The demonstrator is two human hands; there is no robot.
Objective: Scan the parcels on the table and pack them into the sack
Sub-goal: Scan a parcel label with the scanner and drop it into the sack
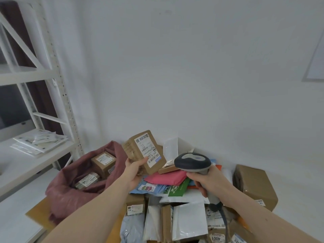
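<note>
Left hand (134, 170) grips one labelled cardboard parcel (144, 151); right hand (208, 179) clasps one barcode scanner (192, 163); two boxes (103, 163) in the red sack (70, 192).

Two bare forearms enter from the lower edge, no sleeves showing on either up to where the view cuts them off. The left hand (134, 170) wears no glove, ring or band. The right hand (209, 181) is likewise ungloved, its wrist free of watch or strap. A small dark mole sits on the right forearm. Fingernails cannot be made out clearly.
</note>
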